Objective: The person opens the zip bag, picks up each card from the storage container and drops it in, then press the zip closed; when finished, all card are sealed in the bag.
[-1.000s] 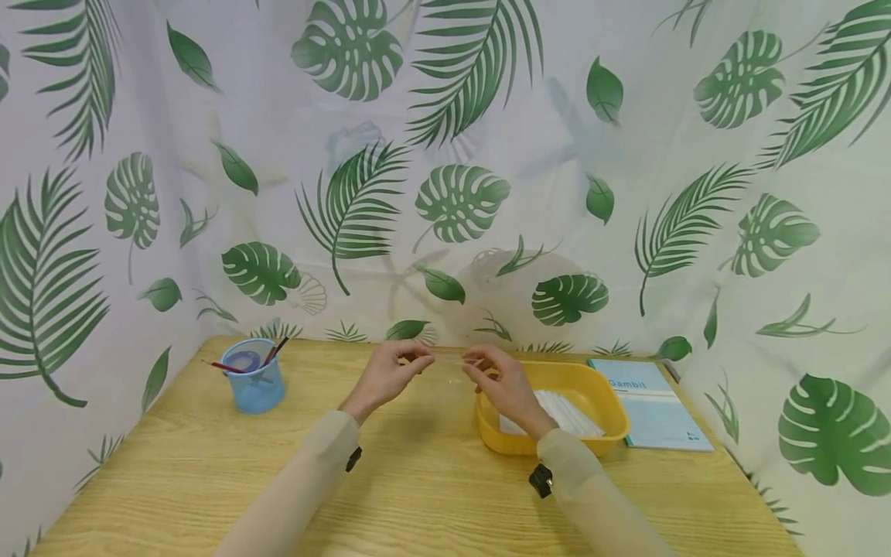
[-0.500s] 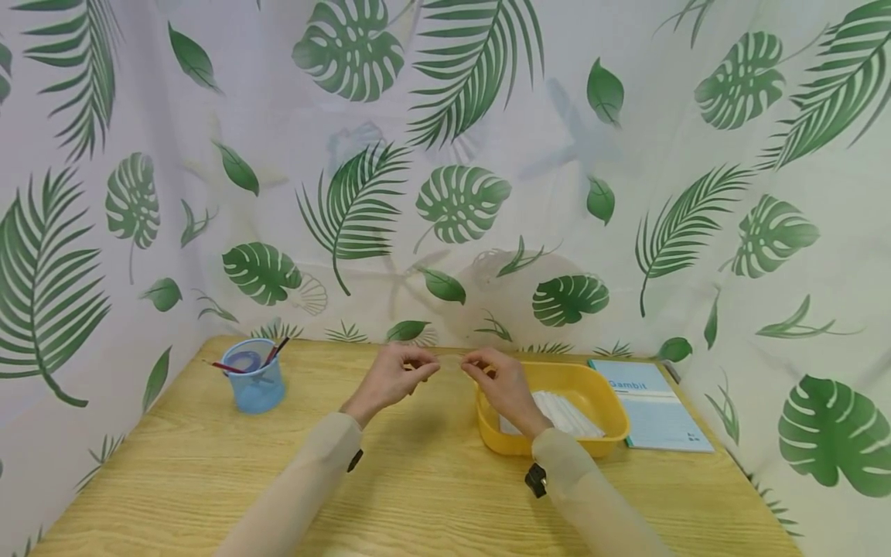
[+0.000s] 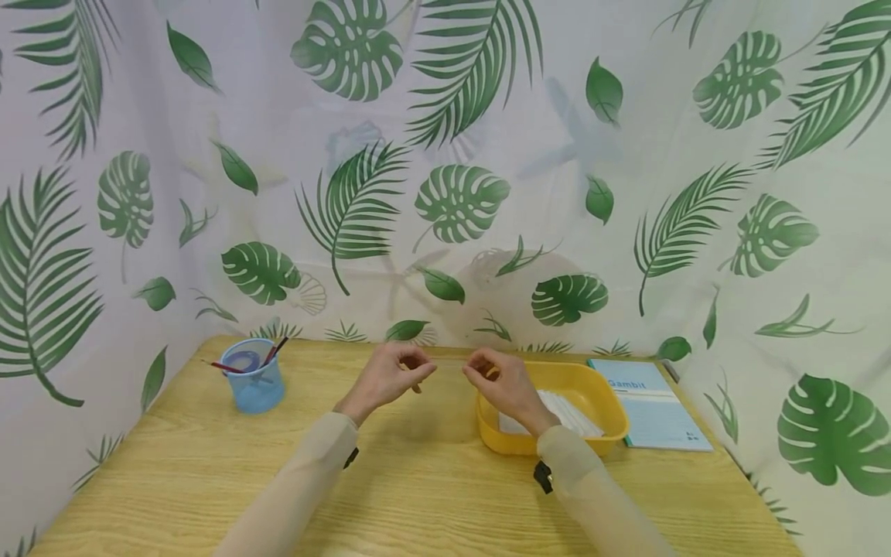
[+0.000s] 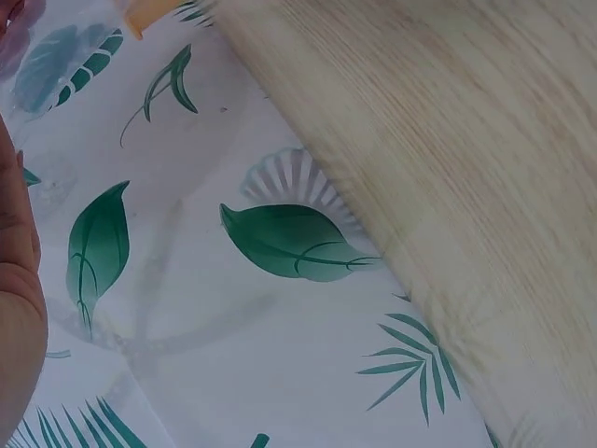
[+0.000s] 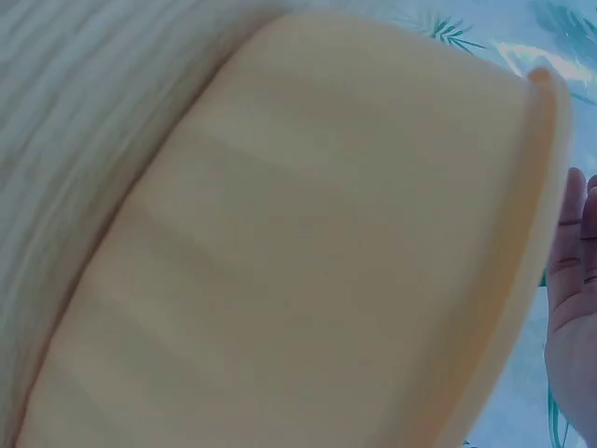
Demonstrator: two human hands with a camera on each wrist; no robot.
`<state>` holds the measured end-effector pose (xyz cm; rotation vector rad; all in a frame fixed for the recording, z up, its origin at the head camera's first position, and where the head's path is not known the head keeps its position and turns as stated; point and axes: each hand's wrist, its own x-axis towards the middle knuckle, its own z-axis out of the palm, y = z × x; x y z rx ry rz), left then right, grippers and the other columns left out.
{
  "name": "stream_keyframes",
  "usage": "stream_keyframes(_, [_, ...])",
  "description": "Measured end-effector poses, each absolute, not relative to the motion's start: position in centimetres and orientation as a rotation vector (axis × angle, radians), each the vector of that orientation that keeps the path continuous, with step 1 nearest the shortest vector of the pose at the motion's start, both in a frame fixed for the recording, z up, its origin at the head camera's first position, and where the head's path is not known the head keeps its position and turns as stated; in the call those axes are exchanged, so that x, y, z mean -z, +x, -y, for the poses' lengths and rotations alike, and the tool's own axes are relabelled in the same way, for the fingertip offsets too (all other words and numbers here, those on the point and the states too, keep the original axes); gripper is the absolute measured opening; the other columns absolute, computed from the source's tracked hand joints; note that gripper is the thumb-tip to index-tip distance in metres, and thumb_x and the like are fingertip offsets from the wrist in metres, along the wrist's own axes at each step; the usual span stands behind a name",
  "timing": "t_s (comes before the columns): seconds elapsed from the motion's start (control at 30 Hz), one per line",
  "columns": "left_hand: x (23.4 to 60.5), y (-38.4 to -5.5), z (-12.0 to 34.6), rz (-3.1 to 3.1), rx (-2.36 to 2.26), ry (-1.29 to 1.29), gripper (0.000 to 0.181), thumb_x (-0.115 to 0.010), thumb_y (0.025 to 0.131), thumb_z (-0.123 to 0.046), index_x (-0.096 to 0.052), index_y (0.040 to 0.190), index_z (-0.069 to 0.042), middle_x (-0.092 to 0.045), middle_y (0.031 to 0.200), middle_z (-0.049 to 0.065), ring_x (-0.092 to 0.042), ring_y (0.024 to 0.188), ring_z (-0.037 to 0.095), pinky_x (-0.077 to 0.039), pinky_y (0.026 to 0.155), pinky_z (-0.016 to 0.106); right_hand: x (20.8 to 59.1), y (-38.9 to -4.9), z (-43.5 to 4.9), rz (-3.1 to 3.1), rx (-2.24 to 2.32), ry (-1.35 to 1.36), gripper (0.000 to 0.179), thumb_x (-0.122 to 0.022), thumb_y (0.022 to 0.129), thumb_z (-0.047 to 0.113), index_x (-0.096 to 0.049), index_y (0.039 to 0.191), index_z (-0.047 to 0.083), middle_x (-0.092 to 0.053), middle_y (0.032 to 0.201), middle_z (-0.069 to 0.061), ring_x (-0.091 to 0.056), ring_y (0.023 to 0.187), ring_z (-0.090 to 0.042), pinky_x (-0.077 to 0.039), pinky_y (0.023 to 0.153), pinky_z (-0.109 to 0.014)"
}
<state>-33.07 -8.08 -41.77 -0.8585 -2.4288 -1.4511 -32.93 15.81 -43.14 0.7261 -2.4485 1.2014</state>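
Above the back of the table, both hands are raised close together with a thin, clear, bag-like plastic piece [image 3: 448,375] spanning the gap. My left hand [image 3: 390,379] pinches its left side between thumb and fingers. Its right side is pinched by my right hand [image 3: 504,383], held in front of the yellow basket [image 3: 604,387]. The plastic is so transparent that the wood shows through and its lower outline is faint. In the left wrist view only part of the left hand [image 4: 17,280] shows at the edge. The right wrist view has the right hand [image 5: 574,317] beyond the basket wall.
White stick-like items [image 3: 567,414] lie inside the basket. A notebook [image 3: 661,418] marked "Gambit" is to its right. At the back left stands a blue mesh pen holder [image 3: 259,391] with pencils and a roll of tape. A leaf-patterned curtain [image 3: 445,255] borders the wooden table [image 3: 418,503].
The hands came slightly nearer each other half a second ago and are now a little farther apart again. The plastic's bright glints have faded. Basket, notebook and pen holder have stayed put.
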Motion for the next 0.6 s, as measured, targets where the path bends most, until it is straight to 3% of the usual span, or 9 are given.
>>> stream_keyframes(0.13, [41.78, -33.07, 8.08, 2.419, 1.493, -0.828, 0.008, -0.071, 0.092, -0.018, -0.074, 0.091, -0.011, -0.069, 0.080, 0.008, -0.064, 0.064, 0.016, -0.059, 0.054, 0.027, 43.23, -33.12, -15.83, 2.438, -1.215, 0.718, 0.007, -0.069, 0.093, 0.021, -0.068, 0.094, 0.014, -0.069, 0.085, 0.001, -0.061, 0.070, -0.012, -0.057, 0.064, -0.020])
stream_keyframes(0.33, [41.91, -33.11, 8.33, 2.378, 1.644, -0.790, 0.018, -0.062, 0.097, -0.009, -0.073, 0.111, -0.006, -0.072, 0.096, 0.012, -0.065, 0.070, 0.013, -0.060, 0.057, 0.029, 43.40, -33.41, -15.99, 2.415, -1.314, 0.682, 0.014, -0.067, 0.094, 0.020, -0.071, 0.099, 0.008, -0.068, 0.082, -0.008, -0.062, 0.063, -0.025, -0.056, 0.057, -0.021])
stream_keyframes(0.6, [42.22, -33.05, 8.16, 2.374, 1.531, -0.807, 0.017, -0.060, 0.097, -0.006, -0.073, 0.107, -0.009, -0.072, 0.098, 0.006, -0.065, 0.073, 0.008, -0.060, 0.057, 0.037, 43.35, -33.15, -15.70, 2.405, -1.366, 0.657, 0.011, -0.068, 0.092, 0.013, -0.074, 0.101, 0.008, -0.072, 0.090, -0.007, -0.066, 0.073, -0.028, -0.060, 0.061, -0.022])
